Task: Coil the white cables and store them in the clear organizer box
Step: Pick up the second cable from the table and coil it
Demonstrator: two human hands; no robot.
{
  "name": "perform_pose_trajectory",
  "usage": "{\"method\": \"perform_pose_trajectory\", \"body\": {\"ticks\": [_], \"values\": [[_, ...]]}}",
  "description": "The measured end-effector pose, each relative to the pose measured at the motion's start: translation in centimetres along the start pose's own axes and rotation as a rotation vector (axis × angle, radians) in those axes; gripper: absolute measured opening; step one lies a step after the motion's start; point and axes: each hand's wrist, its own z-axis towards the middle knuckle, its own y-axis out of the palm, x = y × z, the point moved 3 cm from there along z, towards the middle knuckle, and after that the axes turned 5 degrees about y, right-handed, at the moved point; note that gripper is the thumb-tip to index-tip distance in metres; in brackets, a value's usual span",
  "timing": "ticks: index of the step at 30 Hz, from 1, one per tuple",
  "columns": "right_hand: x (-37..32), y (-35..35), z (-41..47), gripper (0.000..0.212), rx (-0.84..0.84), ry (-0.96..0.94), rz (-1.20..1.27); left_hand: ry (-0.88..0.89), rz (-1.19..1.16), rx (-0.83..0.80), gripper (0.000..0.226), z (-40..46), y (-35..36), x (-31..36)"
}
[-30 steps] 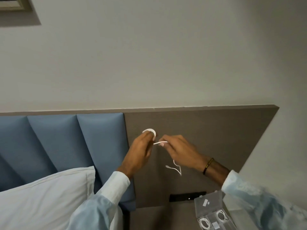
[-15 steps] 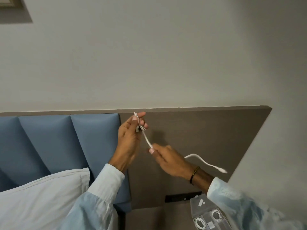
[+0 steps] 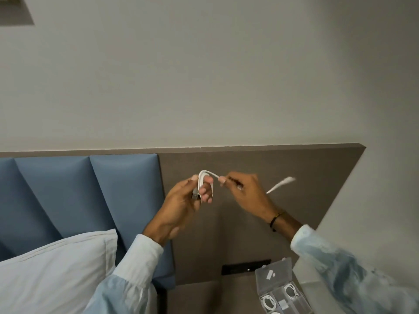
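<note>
Pillow [image 3: 52,268] lower left; organizer box [image 3: 281,293] lower right; cable [image 3: 205,180] between hands, above both.

white cable [image 3: 205,181]: part-looped, held aloft | clear organizer box [image 3: 282,293]: open, holding coiled cables

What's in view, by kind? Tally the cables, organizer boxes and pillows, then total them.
Clear organizer box: 1
White cable being coiled: 1
Coiled white cables clearly seen in the box: 2
White pillow: 1
Total: 5
</note>
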Motion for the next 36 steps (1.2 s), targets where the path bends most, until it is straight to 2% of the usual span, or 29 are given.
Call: {"method": "perform_pose_trajectory", "body": {"ticks": [2, 4, 7, 8, 10, 13, 15, 17, 21, 24, 26, 28, 32, 36], "values": [[0.1, 2.3, -2.2, 0.026, -0.106, 0.016, 0.006, 0.082, -0.114, 0.111, 0.037, 1.0, -0.1, 0.1], [-0.3, 4.1, -3.9, 0.022, -0.232, 0.031, -0.025, 0.167, -0.038, 0.236, 0.034, 1.8, -0.6, -0.3], [-1.3, 4.8, -4.6, 0.023, -0.344, 0.009, -0.149, 0.314, 0.591, 0.324, 0.03, 1.9, -1.9, -0.9], [-1.7, 4.5, -4.5, 0.024, -0.338, -0.006, -0.164, 0.328, 0.742, 0.302, 0.03, 1.8, -2.1, -1.2], [-2.4, 3.2, -3.7, 0.022, -0.262, -0.034, -0.142, 0.274, 0.875, 0.204, 0.031, 1.3, -2.4, -2.0], [-3.0, 1.2, -2.1, 0.01, -0.091, -0.07, -0.129, 0.11, 0.898, 0.069, 0.042, 0.5, -2.0, -3.3], [-2.9, 0.5, -1.4, 0.017, -0.054, -0.04, -0.122, -0.005, 0.808, 0.092, 0.058, 0.2, -1.3, -3.8], [-2.5, 0.5, -1.2, 0.025, -0.109, 0.032, -0.062, -0.062, 0.74, 0.12, 0.073, 0.3, -0.8, -3.6], [-1.6, 1.4, -1.7, 0.015, -0.29, 0.176, 0.127, 0.054, 0.884, 0.204, 0.08, 0.0, -0.2, -3.1], [-1.0, 2.2, -2.1, 0.022, -0.27, 0.247, 0.146, 0.132, 0.962, 0.427, 0.077, -0.1, -0.3, -3.1], [-0.6, 2.7, -2.4, 0.025, -0.278, 0.288, 0.183, 0.188, 0.958, 0.521, 0.068, 0.0, -0.5, -3.3], [0.0, 2.9, -2.5, 0.027, -0.271, 0.332, 0.231, 0.218, 0.9, 0.501, 0.055, -0.1, -0.9, -3.5], [1.3, 2.3, -2.5, 0.03, -0.209, 0.444, 0.364, 0.234, 0.802, 0.289, 0.025, -0.7, -1.4, -4.4], [1.8, 2.9, -3.1, 0.025, -0.241, 0.548, 0.465, 0.369, 0.963, 0.333, 0.021, -1.2, -2.0, -5.3]]}}
